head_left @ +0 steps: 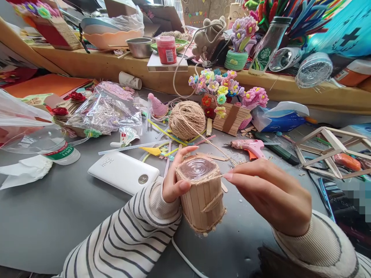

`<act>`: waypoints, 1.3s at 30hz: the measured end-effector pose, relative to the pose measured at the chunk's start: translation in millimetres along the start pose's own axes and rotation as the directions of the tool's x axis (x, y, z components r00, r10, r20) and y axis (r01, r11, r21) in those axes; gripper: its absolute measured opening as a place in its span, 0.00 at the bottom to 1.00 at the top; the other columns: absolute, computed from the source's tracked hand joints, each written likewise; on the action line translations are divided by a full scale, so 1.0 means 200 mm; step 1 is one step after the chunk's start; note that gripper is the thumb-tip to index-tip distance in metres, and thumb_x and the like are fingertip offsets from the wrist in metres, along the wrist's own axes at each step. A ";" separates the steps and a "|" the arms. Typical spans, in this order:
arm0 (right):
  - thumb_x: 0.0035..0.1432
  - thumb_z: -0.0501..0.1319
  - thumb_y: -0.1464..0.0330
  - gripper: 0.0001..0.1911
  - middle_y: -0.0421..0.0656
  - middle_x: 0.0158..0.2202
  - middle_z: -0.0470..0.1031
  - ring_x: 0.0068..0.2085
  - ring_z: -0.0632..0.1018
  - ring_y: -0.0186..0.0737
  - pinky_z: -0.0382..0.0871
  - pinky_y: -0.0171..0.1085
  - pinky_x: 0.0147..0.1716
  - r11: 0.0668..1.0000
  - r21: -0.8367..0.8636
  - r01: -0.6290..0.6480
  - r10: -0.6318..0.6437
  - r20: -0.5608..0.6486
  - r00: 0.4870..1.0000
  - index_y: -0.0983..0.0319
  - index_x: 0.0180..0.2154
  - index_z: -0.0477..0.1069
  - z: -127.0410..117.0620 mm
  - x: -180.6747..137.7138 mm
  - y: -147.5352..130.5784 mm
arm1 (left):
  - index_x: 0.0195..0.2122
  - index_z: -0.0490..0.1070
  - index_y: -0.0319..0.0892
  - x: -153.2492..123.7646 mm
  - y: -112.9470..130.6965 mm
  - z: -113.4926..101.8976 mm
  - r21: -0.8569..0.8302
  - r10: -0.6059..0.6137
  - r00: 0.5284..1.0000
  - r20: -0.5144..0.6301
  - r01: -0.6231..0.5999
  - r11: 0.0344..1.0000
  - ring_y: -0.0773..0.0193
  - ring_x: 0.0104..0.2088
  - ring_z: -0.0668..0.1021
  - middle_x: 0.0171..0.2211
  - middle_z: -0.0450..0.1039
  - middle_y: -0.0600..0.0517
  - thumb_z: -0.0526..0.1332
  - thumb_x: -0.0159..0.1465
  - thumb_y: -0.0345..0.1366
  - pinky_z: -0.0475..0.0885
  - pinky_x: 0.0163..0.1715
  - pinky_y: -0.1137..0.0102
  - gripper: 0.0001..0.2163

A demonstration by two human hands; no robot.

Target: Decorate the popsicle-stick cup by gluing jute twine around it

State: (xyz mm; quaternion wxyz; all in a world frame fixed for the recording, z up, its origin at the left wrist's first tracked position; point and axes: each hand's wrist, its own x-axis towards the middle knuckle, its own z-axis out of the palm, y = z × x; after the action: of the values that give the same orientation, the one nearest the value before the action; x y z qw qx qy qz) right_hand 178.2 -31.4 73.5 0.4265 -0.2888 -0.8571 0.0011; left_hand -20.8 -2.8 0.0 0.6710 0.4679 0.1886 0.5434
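A small cup covered in wooden craft sticks (199,200) is tilted in front of me, its clear ringed plastic end facing up. Twine runs round both of its edges, and a short piece of twine crosses its side. My left hand (176,179) is closed round the cup from the left. At the cup's upper right edge, my right hand (269,189) pinches the jute twine (216,144) between thumb and finger. That strand leads back to a ball of jute twine (187,120) on the table.
A white power bank (123,172) lies left of the cup. Behind are a pink glue gun (247,146), craft flowers (222,87) and loose sticks. A stick frame (333,150) and a phone (344,208) are at right, a plastic bottle (62,148) at left. Jars line a raised shelf (116,63).
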 end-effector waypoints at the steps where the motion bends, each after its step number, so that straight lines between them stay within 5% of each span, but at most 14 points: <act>1: 0.57 0.58 0.81 0.13 0.43 0.34 0.77 0.34 0.77 0.34 0.72 0.33 0.33 1.000 0.002 0.005 -0.005 0.005 1.000 0.61 0.41 0.73 0.00 0.00 0.00 | 0.54 0.59 0.42 0.00 0.00 0.00 -0.004 0.007 1.000 0.006 -0.006 1.000 0.48 0.41 0.80 0.42 0.77 0.42 0.69 0.46 0.51 0.74 0.38 0.59 0.37; 13: 0.58 0.57 0.82 0.14 0.45 0.33 0.77 0.34 0.76 0.34 0.72 0.34 0.32 1.000 0.011 0.000 0.000 0.007 1.000 0.63 0.42 0.72 0.01 -0.01 -0.01 | 0.54 0.61 0.44 -0.02 0.04 0.03 -0.060 -0.001 0.997 0.074 0.005 0.998 0.51 0.42 0.79 0.43 0.76 0.44 0.70 0.49 0.48 0.73 0.39 0.62 0.34; 17: 0.58 0.57 0.82 0.13 0.45 0.34 0.77 0.34 0.75 0.34 0.71 0.34 0.32 1.000 0.010 0.000 0.000 0.004 1.000 0.63 0.41 0.72 0.02 -0.02 -0.01 | 0.55 0.60 0.44 -0.03 0.06 0.07 -0.073 -0.026 0.999 -0.039 0.023 0.997 0.52 0.42 0.79 0.44 0.74 0.45 0.70 0.48 0.49 0.73 0.41 0.61 0.35; 39: 0.58 0.58 0.81 0.12 0.44 0.34 0.77 0.34 0.75 0.33 0.72 0.33 0.32 0.999 0.031 -0.026 0.026 -0.001 1.000 0.64 0.41 0.74 0.03 -0.02 -0.01 | 0.56 0.60 0.44 -0.01 0.03 0.00 -0.026 0.014 0.992 0.123 -0.011 1.000 0.48 0.45 0.78 0.46 0.74 0.43 0.68 0.49 0.50 0.71 0.45 0.56 0.35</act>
State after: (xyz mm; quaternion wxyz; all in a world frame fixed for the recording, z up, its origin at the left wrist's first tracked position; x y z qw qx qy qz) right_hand 174.3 -33.1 66.9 0.4316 -0.2935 -0.8528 0.0196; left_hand -23.8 -4.8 4.7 0.6839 0.4931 0.1369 0.5199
